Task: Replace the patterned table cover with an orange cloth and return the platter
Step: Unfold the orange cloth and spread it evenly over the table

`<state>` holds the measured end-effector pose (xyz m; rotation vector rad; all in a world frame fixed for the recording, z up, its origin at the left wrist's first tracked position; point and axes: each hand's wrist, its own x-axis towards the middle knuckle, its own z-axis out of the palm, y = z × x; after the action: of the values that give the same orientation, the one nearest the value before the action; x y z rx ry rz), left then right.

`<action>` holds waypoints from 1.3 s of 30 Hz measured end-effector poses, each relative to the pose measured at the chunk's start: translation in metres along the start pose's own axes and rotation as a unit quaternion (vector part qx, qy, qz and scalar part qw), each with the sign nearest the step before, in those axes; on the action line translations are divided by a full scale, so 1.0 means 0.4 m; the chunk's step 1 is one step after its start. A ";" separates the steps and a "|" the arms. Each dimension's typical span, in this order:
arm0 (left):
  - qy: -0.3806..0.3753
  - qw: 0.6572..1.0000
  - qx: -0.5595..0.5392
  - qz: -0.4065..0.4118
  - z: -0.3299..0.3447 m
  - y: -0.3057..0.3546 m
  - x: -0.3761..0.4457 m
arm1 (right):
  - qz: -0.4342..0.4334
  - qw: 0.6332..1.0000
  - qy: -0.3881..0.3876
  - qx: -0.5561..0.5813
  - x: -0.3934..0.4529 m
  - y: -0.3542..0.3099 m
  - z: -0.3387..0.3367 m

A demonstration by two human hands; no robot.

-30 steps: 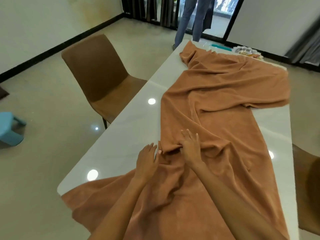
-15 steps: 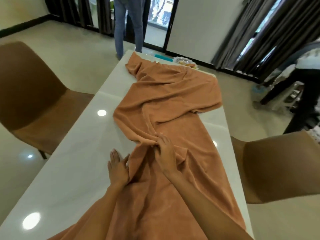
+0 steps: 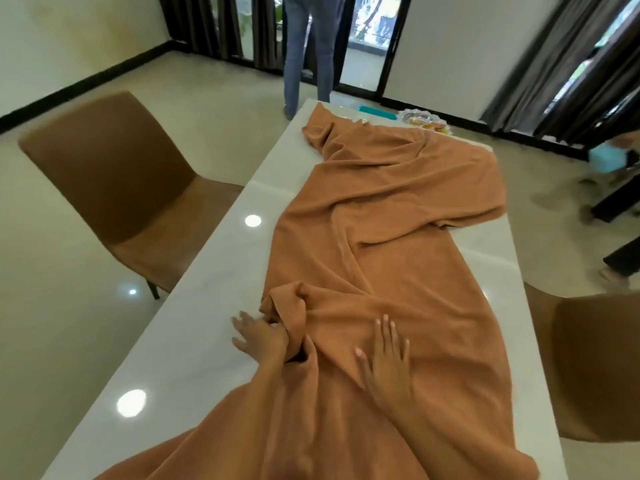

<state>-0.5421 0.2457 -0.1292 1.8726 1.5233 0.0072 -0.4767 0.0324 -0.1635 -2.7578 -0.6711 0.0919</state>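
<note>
An orange cloth lies crumpled lengthwise along the white glossy table, leaving the left side and the right far part bare. My left hand rests at the cloth's left edge, with its thumb side tucked into a raised fold and pinching it while the outer fingers lie spread on the table. My right hand lies flat on the cloth to the right of that fold, fingers apart, holding nothing. A glass platter with food stands at the table's far end, just past the cloth.
A brown chair stands left of the table and another at the right. A person in jeans stands beyond the far end. Another person's legs are on the right. A teal object lies near the platter.
My right hand has let go of the fold and moved right to lie flat on the cloth. My left hand has come up to the fold. The view has swung.
</note>
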 end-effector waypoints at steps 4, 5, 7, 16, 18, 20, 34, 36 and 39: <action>0.027 0.998 0.045 -0.036 -0.053 -0.045 0.048 | -0.005 0.999 -0.030 -0.041 -0.024 0.062 0.027; 0.037 0.998 0.051 -0.029 -0.056 -0.051 0.048 | -0.010 0.998 -0.037 -0.046 -0.020 0.070 0.025; 0.056 0.997 0.044 -0.015 -0.061 -0.056 0.050 | -0.014 0.997 -0.049 -0.052 -0.012 0.087 0.021; 0.040 0.994 -0.075 -0.068 -0.093 -0.005 0.088 | -0.018 0.993 -0.059 -0.105 0.035 0.112 -0.024; 0.038 0.986 -0.107 -0.124 -0.119 0.003 0.116 | 0.007 0.993 -0.045 -0.110 0.057 0.129 -0.034; 0.053 0.978 -0.123 -0.161 -0.152 0.003 0.152 | 0.020 0.992 -0.037 -0.118 0.077 0.152 -0.046; 0.302 0.922 0.098 0.223 -0.391 0.081 0.268 | 0.183 0.976 0.119 -0.006 0.241 0.165 -0.194; 0.282 0.919 0.104 0.256 -0.374 0.089 0.255 | 0.132 0.984 0.123 0.001 0.230 0.112 -0.203; 0.239 0.923 0.124 0.274 -0.276 0.062 0.157 | 0.073 0.990 0.116 -0.029 0.127 0.009 -0.134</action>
<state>-0.5487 0.3547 -0.0601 2.5894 1.2772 0.5915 -0.4230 0.0379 -0.1129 -2.8094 -0.4180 -0.2189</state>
